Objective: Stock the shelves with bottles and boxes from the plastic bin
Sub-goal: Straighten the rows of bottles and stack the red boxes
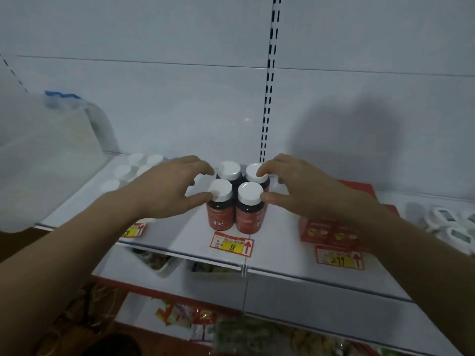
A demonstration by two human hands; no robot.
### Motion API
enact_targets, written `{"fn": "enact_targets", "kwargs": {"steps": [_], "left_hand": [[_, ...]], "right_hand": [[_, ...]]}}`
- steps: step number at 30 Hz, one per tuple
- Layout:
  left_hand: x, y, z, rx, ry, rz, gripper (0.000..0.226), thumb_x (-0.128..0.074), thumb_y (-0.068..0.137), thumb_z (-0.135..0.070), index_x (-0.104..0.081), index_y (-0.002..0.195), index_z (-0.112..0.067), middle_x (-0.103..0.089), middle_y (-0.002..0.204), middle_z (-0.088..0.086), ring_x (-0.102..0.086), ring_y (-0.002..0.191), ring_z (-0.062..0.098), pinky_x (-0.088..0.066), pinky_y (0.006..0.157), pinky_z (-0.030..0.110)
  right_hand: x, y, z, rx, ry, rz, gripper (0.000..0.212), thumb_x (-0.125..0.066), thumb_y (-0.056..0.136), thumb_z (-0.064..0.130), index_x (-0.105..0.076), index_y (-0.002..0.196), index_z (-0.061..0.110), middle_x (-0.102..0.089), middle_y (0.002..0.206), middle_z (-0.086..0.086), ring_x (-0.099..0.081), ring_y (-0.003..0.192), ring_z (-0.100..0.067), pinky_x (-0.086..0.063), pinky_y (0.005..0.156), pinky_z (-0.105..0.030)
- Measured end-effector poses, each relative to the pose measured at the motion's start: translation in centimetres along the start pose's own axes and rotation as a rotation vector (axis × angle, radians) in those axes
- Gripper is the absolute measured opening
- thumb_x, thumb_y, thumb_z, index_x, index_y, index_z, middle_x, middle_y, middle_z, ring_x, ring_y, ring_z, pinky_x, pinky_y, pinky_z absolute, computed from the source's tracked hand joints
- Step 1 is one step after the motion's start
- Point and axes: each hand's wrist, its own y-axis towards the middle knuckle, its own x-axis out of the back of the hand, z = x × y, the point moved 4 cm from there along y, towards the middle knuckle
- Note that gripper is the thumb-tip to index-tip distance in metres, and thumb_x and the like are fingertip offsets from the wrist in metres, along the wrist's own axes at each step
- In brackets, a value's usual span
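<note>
Red-labelled bottles (237, 199) squared up on the shelf (277, 242), above their price tag (231, 244).
Left hand (164, 187) at nine o'clock and right hand (295, 187) at three, fingers loosely spread, press the block together; apparently none gripped.

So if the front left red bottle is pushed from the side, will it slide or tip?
The front left red bottle is taller than wide with a flat base, so a low push would likely slide it on the smooth shelf; a push at the white cap may tip it. Its three neighbours touch it, probably bracing it rightwards.
</note>
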Motion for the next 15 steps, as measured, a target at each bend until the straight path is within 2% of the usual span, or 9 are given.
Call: {"fn": "enact_targets", "kwargs": {"steps": [2,5,8,11,15], "left_hand": [[-0.2,0.7,0.9,-0.084,-0.054,-0.039,0.051,-0.046,0.086,-0.068,-0.056,0.123,-0.035,-0.058,0.118,-0.015,-0.062,0.085,0.001,-0.049,0.072,0.024],[-0.7,1.8,1.6,-0.206,-0.105,-0.049,0.032,-0.058,0.091,-0.054,-0.058,0.117,-0.035,-0.058,0.112,-0.017,-0.06,0.083,0.001,-0.05,0.071,0.028],[-1.2,2.7,2.0,-0.299,-0.132,-0.028,0.029,-0.062,0.091,-0.052,-0.061,0.114,-0.035,-0.058,0.109,-0.015,-0.059,0.081,0.001,-0.048,0.068,0.025],[-1.9,3.1,2.2,-0.355,-0.188,-0.003,0.029,-0.066,0.088,-0.051,-0.064,0.111,-0.033,-0.057,0.108,-0.015,-0.06,0.079,0.002,-0.05,0.067,0.026],[-2.7,3.1,2.1,-0.383,-0.248,-0.021,0.029,-0.072,0.087,-0.042,-0.065,0.112,-0.029,-0.056,0.111,-0.012,-0.062,0.078,0.009,-0.052,0.068,0.03]], "right_hand": [[-0.4,1.0,1.0,0.007,0.006,-0.016,0.039,-0.068,0.091,0.047,-0.058,0.125,0.029,-0.053,0.116,0.009,-0.054,0.089,-0.008,-0.049,0.085,-0.032],[-0.7,1.7,2.2,-0.025,0.014,-0.022,0.035,-0.071,0.088,0.046,-0.062,0.117,0.028,-0.054,0.107,0.009,-0.055,0.083,-0.005,-0.046,0.078,-0.027],[-1.4,2.3,3.0,-0.08,0.009,-0.033,0.032,-0.072,0.087,0.047,-0.063,0.11,0.027,-0.052,0.099,0.012,-0.052,0.081,0.0,-0.043,0.074,-0.023],[-2.0,2.6,3.5,-0.132,-0.016,-0.053,0.029,-0.073,0.086,0.045,-0.064,0.105,0.025,-0.047,0.091,0.018,-0.048,0.079,0.004,-0.035,0.067,-0.013],[-2.2,2.1,4.0,-0.179,-0.032,-0.065,0.027,-0.073,0.088,0.038,-0.064,0.106,0.021,-0.056,0.099,0.003,-0.05,0.08,-0.006,-0.037,0.069,-0.022]]}}
